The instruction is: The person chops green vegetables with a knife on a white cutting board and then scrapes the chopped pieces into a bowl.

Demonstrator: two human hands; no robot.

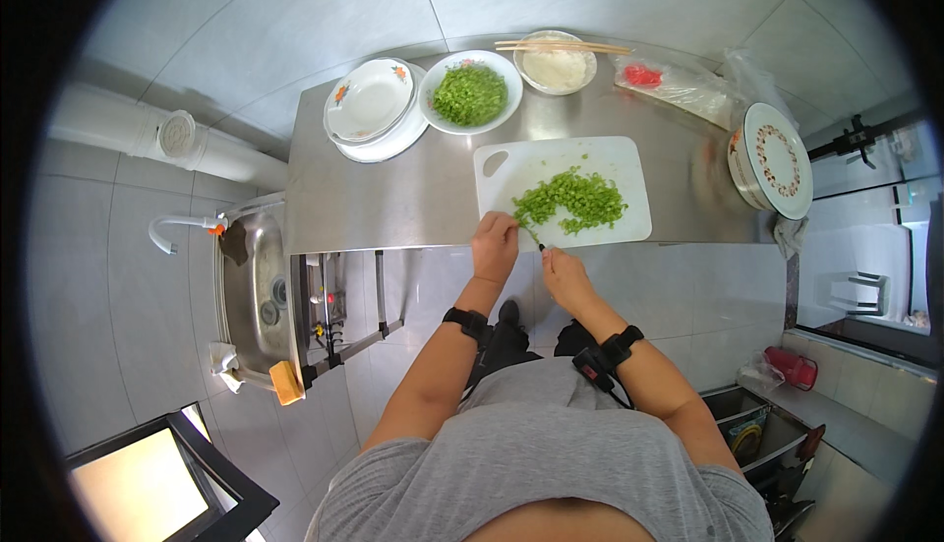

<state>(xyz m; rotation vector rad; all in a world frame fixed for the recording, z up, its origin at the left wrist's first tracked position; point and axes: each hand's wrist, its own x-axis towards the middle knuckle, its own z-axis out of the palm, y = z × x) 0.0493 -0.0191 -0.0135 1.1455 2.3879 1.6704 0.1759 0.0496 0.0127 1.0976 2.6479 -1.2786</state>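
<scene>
My right hand (pixel 568 276) grips the black handle of a knife (pixel 542 247) at the front edge of a white plastic cutting board (pixel 487 191). The narrow blade points up and left, with bits of green along it. Beside the blade's tip is my left hand (pixel 495 245), its fingers bent over the board's front left corner. Whether those fingers pinch the blade or something small cannot be made out. Chopped green pieces (pixel 579 199), perhaps scallion or green bean, lie in a loose heap on the board.
On the steel counter (pixel 383 210) stand stacked plates (pixel 369 103), a bowl of shredded greens (pixel 472 96), and a bowl of white powder (pixel 554 70) with chopsticks (pixel 568 46) across it. Further right are a plastic bag (pixel 678 88) and a plate-covered basin (pixel 778 162). A sink (pixel 254 284) adjoins at left.
</scene>
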